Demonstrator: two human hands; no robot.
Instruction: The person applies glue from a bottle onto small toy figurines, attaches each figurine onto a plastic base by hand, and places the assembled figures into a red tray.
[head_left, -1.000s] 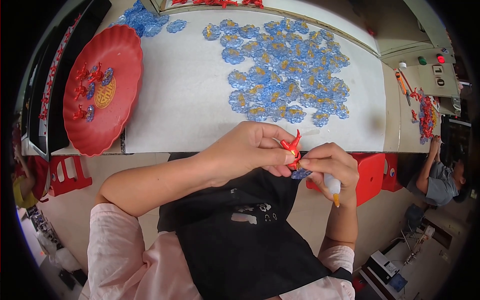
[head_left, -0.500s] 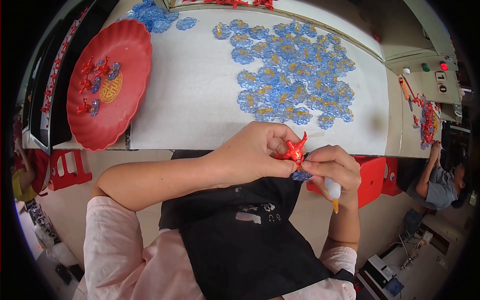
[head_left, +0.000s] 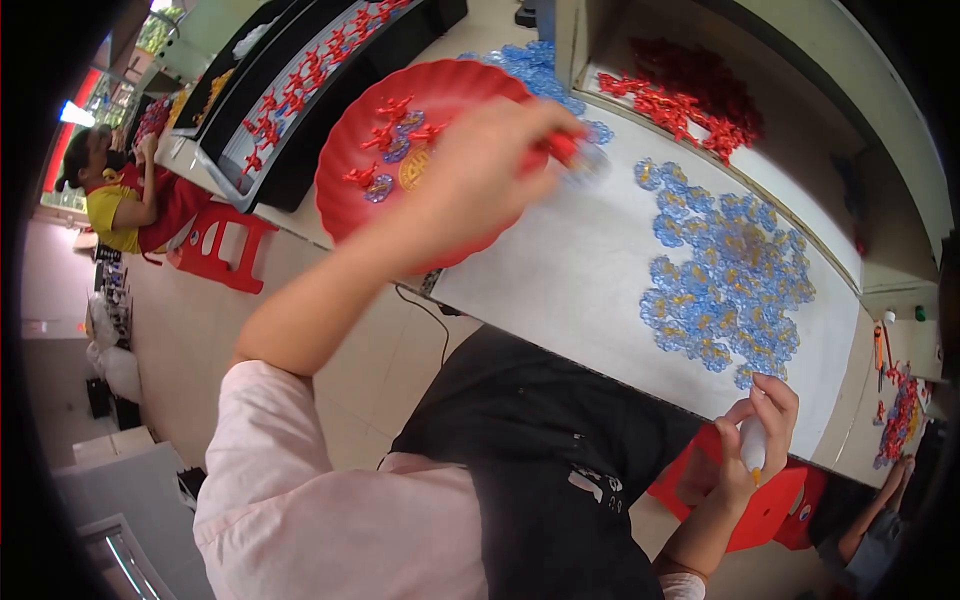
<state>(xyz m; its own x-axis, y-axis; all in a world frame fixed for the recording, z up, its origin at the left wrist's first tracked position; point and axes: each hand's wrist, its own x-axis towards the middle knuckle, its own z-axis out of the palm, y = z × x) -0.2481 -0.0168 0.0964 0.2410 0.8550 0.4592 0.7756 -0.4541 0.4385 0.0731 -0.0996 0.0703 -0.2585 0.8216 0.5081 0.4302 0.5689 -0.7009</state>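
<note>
My left hand (head_left: 480,175), smeared by motion, grips a small red figurine (head_left: 563,150) with a translucent blue base over the right part of the red scalloped tray (head_left: 340,205). Several red figurines (head_left: 384,137) with blue bases lie in that tray, beside its gold emblem. At the table's front edge, my right hand (head_left: 770,420) is wrapped round a small white squeeze bottle (head_left: 753,445), its orange tip pointing down. Beyond that hand, many blue flower-shaped pieces (head_left: 715,290) with yellow-orange centres are spread on the white table surface (head_left: 560,270).
A shelf (head_left: 690,110) at the back holds a heap of red figurines; more stand in a black-edged box (head_left: 310,85) at the far left. Red stools (head_left: 225,245) stand below table height. People sit at the left (head_left: 125,205) and right (head_left: 880,530).
My left hand has carried the figurine from in front of me up and left over the tray. My right hand has parted from it, keeping the bottle. The view has turned left.
</note>
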